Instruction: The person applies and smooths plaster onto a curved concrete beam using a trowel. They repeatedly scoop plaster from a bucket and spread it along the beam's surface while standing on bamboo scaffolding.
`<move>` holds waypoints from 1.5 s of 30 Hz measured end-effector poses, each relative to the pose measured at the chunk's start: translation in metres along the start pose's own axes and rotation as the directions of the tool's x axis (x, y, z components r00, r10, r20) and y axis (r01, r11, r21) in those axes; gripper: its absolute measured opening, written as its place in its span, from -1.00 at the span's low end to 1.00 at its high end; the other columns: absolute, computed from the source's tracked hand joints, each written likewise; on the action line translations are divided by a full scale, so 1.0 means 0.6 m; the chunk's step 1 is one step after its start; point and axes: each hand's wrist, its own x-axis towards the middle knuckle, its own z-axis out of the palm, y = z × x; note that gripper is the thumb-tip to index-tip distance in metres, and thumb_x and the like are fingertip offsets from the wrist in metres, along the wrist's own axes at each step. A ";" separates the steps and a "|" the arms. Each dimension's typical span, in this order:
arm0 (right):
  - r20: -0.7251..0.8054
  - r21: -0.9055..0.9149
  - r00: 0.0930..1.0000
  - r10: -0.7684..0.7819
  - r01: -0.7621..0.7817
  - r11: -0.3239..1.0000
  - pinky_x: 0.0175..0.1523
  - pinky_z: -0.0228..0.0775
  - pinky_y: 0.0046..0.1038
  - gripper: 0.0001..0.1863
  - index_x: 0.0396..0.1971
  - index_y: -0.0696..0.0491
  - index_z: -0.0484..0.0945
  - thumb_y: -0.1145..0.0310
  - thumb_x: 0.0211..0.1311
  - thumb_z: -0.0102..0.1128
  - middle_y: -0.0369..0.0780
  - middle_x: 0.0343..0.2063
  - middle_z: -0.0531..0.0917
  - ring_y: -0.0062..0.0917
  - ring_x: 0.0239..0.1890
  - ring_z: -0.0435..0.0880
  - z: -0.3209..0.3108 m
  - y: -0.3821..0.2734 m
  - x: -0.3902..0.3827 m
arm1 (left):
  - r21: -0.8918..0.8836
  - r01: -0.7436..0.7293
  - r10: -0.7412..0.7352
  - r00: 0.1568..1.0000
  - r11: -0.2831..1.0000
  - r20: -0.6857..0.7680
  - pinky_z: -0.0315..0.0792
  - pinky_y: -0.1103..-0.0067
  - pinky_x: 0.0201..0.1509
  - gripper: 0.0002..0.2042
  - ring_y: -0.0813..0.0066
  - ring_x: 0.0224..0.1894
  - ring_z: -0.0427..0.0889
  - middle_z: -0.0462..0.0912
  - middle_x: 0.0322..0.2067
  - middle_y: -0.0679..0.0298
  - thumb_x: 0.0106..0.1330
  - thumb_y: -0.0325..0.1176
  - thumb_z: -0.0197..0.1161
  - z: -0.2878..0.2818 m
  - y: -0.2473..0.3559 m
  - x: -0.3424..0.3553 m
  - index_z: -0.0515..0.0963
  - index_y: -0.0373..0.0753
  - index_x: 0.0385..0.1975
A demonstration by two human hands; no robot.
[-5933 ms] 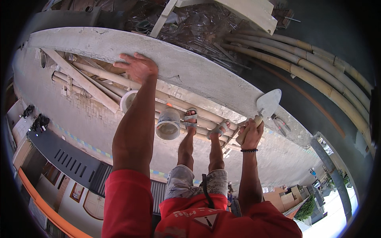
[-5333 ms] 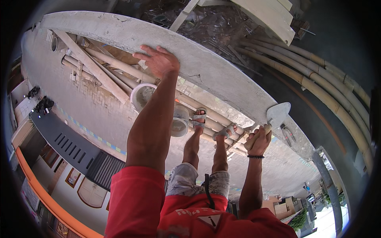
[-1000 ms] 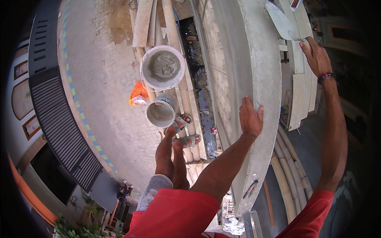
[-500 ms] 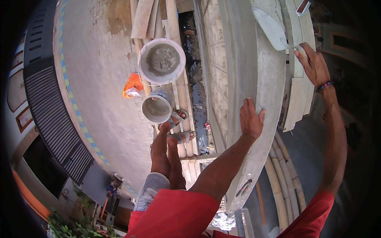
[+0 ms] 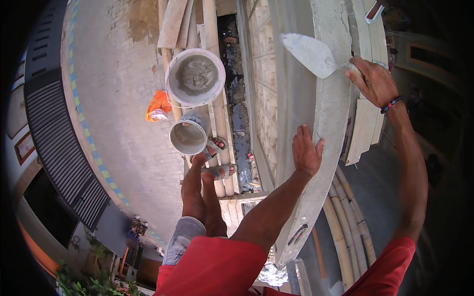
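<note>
In my right hand (image 5: 374,81), the fingers wrap round the handle of a trowel (image 5: 312,55). Its pale, mortar-smeared blade points left, over the face of a grey concrete ledge (image 5: 332,29). My left hand (image 5: 307,152) rests on the edge of that ledge, fingers stretched out and holding nothing. Down to the left stands a large bucket (image 5: 221,81) with wet grey mortar (image 5: 197,74) inside. Closer to my feet is a smaller bucket (image 5: 205,121) holding greyish contents.
I stand on bamboo poles (image 5: 221,116) above a narrow wet gutter (image 5: 242,118). Planks (image 5: 174,24) lie beyond the buckets, and an orange plastic bag (image 5: 159,102) sits left of them. More bamboo (image 5: 345,217) runs right of the ledge. A small tool (image 5: 297,234) lies on the ledge's near end.
The trowel has swung left and slightly down, its blade now across the ledge toward the wall face. My left hand stays on the ledge while the whole view shifts a little.
</note>
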 end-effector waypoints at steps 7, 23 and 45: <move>-0.112 0.150 0.925 0.364 -0.346 0.926 -0.12 0.44 -0.15 -0.40 -0.04 0.13 0.49 -0.17 0.37 -0.12 0.10 -0.44 0.65 -0.06 -0.31 0.66 0.004 0.118 0.061 | -0.039 -0.033 0.033 0.999 0.999 0.002 0.20 0.15 0.20 -0.35 -0.18 0.09 0.31 0.17 0.24 -0.24 0.36 -0.18 0.13 0.000 0.002 -0.006 0.08 -0.49 0.29; 0.065 0.205 0.990 0.127 -0.138 0.969 -0.08 0.44 -0.08 -0.49 -0.13 0.12 0.48 -0.09 0.35 -0.01 0.13 -0.39 0.64 0.05 -0.22 0.62 0.005 0.035 -0.060 | 0.003 -0.040 0.040 0.999 0.999 -0.023 0.18 0.12 0.24 -0.35 -0.25 0.15 0.29 0.21 0.21 -0.27 0.38 -0.15 0.11 -0.002 -0.008 -0.001 0.09 -0.52 0.28; 0.185 0.941 0.453 0.872 0.175 -0.290 -0.67 0.39 -0.43 -0.66 0.01 0.14 0.26 0.46 0.29 0.07 -0.19 -0.49 0.46 -0.52 -0.71 0.48 0.218 -0.119 -0.115 | -0.016 0.011 -0.010 0.999 1.000 0.040 0.13 0.17 0.35 -0.33 -0.26 0.25 0.23 0.23 0.20 -0.33 0.40 -0.12 0.07 -0.004 0.000 -0.010 0.08 -0.57 0.27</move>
